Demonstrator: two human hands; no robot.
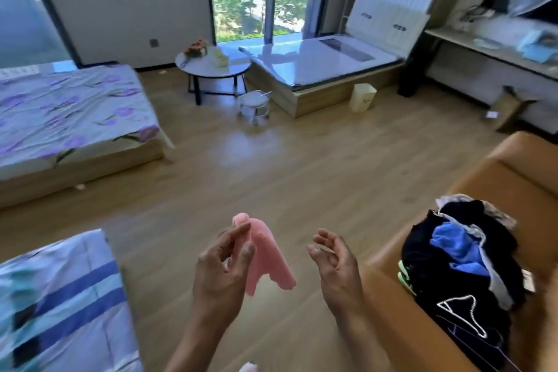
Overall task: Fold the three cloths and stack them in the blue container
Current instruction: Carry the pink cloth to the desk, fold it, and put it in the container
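A small pink cloth (267,260) hangs in the air in front of me, draped over the fingers of my left hand (223,266), which pinches its top edge. My right hand (335,260) hovers a short way to the right of the cloth, fingers curled and apart, holding nothing. A sliver of another pale pink thing (248,367) shows at the bottom edge. No blue container is in view.
An orange sofa (495,178) stands at the right with a heap of dark and blue clothes (459,257) on it. A striped blue bed cover (60,296) lies at lower left, a floral bed (69,112) further back. Wooden floor (302,166) stretches ahead to a round table (211,69).
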